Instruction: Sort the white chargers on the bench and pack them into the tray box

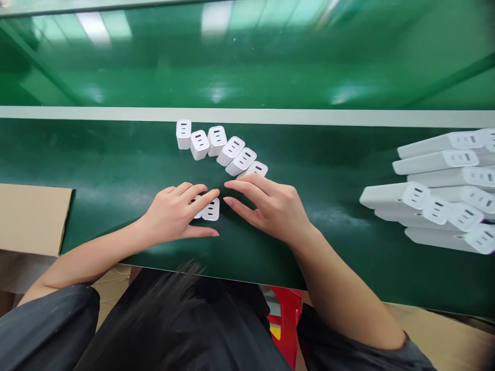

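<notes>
My left hand (176,214) is over a pair of white wall chargers (211,210) standing side by side. Its fingers cross above them and partly hide one; the thumb is stretched out on the near side, apart from the fingers. Whether the fingers touch the chargers I cannot tell. To the right, my right hand (270,206) has its thumb and forefinger spread with nothing between them. Just beyond its knuckles, a charger (257,168) is partly covered by the fingers. It ends a slanting row of several white chargers (232,149) with their port faces up.
Several white chargers and long white blocks (436,198) are grouped on the right of the green tabletop (328,257). Brown cardboard (33,219) lies at the left edge. A pale strip (309,116) runs across behind the row. Below the front edge a red stool (288,319) shows.
</notes>
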Tool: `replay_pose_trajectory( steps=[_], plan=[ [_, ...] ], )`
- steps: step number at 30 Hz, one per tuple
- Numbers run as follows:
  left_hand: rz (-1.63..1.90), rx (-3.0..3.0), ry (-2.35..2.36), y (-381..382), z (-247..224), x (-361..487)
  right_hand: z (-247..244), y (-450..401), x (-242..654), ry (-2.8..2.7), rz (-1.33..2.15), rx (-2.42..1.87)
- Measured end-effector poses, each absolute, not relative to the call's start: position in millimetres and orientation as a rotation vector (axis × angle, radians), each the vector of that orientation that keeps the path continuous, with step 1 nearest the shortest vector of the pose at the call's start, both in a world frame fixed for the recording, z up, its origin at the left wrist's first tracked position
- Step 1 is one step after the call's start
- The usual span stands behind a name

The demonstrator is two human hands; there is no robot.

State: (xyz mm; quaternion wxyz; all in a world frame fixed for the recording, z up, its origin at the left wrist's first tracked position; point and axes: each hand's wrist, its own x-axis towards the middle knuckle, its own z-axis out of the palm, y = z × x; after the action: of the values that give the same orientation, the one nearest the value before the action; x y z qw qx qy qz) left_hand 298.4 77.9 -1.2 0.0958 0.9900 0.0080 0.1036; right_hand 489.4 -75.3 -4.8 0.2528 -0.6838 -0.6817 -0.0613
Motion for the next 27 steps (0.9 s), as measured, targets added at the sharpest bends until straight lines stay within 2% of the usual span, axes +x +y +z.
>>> replay_pose_trajectory(
  steps=[4, 10, 13, 20, 24, 27],
  plan=[
    [0.225, 2.767, 0.15, 77.9, -4.6, 302.0, -10.6, -72.0, 489.6, -1.839, -0.258, -1.793],
    [0.261, 1.601, 0.546, 95.2, 29.8, 301.1, 3.0, -71.6, 478.4, -1.703, -0.241, -1.589],
    [0.31, 1.269, 0.612, 96.0, 48.3, 290.9, 25.5, -64.2, 458.8, -1.751, -0.217, -1.52],
    [0.616, 0.912, 0.575, 68.3, 48.0, 231.4, 82.6, -24.4, 376.4, -2.066, -0.231, -1.397],
    [0.849, 0.958, 0.65, 47.8, 31.8, 167.5, 83.6, 0.7, 321.1, -2.289, -0.197, -1.168],
    [1.026, 1.204, 0.812, 35.5, 19.5, 85.9, 74.8, 22.0, 282.8, -2.404, -0.139, -0.942]
  ],
)
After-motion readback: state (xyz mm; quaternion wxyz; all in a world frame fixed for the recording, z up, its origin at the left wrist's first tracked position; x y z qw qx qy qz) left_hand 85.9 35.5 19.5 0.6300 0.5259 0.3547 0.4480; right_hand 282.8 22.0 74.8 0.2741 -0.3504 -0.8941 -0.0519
